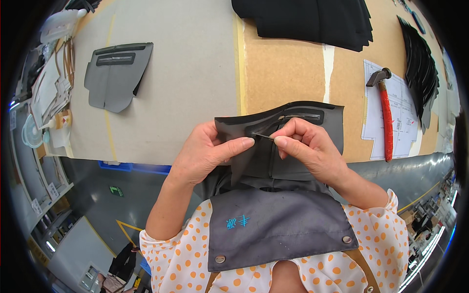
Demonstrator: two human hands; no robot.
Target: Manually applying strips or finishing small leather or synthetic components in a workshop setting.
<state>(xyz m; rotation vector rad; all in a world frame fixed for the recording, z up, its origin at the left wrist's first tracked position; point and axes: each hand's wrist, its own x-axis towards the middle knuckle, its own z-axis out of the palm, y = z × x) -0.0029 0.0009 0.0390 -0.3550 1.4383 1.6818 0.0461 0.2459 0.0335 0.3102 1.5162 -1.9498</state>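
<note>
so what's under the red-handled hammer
A white printed sheet lies under the hammer, showing on both sides of its handle. The strip directly beneath the hammer is covered, so I can't tell what's printed there.

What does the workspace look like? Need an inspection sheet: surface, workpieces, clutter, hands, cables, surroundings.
Surface: table, gray covering on the left, brown board on the right.
Workpieces: gray panel held at the front edge; second gray panel lying on the left; black stack at the far side.
Clutter: red-handled hammer on a printed sheet; fanned dark pieces at right; small bottle at left.
Hands: left hand grips the held panel; right hand pinches a thin dark piece, exact kind unclear.
Cables: nothing seen.
Surroundings: gray floor; another person, lower left.
</note>
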